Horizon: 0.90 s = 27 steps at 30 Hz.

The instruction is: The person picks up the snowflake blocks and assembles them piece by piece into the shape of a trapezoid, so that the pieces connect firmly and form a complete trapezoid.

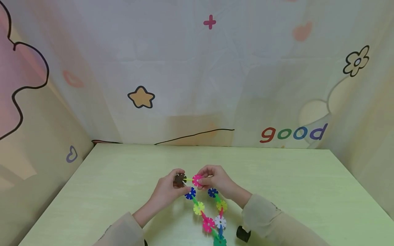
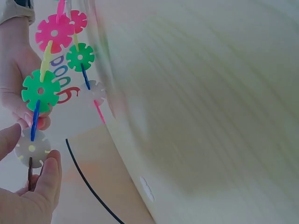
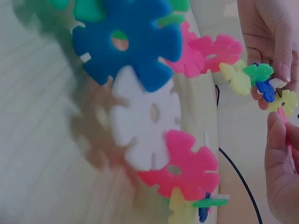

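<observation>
Notched plastic snowflake discs are linked edge to edge in a colourful chain. My left hand (image 1: 166, 187) holds the chain's end near a brown disc (image 1: 180, 179), and in the left wrist view the fingers pinch a white disc (image 2: 23, 151). A yellow disc (image 3: 289, 99), mostly edge-on in the head view, joins the brown disc to a pink disc (image 1: 196, 181). The thumb and fingers of my right hand (image 1: 220, 181) pinch that pink disc. Below, the chain passes a blue disc (image 1: 190, 193) and loops toward a green disc (image 1: 220, 241) at the bottom edge.
The pale green tabletop (image 1: 104, 194) reaches back to a printed curtain (image 1: 191, 78), with more cloth along both sides. A small black object (image 1: 243, 234) shows beside the right sleeve (image 1: 264, 212). The chain's lower end runs out of the head view.
</observation>
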Tool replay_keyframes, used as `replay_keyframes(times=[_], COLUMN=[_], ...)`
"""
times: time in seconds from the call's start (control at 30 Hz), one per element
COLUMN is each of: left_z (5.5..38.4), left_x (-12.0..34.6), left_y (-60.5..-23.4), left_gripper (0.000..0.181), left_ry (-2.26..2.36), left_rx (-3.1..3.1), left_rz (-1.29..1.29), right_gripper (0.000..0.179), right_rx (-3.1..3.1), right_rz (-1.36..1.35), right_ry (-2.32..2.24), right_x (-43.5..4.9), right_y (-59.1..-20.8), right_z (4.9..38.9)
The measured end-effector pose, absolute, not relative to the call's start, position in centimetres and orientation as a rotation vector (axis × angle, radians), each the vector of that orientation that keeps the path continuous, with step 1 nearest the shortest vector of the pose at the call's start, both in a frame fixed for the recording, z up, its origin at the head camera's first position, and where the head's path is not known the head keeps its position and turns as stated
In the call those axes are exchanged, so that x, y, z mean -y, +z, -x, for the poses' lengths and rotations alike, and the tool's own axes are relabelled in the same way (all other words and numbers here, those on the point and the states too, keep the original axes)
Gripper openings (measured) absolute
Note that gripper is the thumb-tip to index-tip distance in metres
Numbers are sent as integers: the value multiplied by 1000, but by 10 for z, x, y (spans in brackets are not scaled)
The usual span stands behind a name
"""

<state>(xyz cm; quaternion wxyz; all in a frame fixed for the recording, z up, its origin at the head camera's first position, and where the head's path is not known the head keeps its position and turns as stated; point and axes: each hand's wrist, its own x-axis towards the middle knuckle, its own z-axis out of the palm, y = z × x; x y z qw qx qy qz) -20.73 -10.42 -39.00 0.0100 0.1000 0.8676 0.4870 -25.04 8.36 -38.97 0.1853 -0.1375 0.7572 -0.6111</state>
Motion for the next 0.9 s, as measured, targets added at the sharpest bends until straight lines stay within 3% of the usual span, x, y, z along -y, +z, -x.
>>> replay_keyframes(times=[0.5, 0.9], left_z=[201, 198], left_x=[99, 100], left_y=[-387, -382], left_gripper=[63, 42], left_ry=[1524, 1391], left_rx=[-2719, -2761], left_rz=[-442, -517], right_gripper=[21, 20], right_rx=[-2048, -2110], right_rz=[331, 420], right_ry=[-1894, -1803], right_x=[-88, -88], right_y=[-390, -386], right_z=[238, 235])
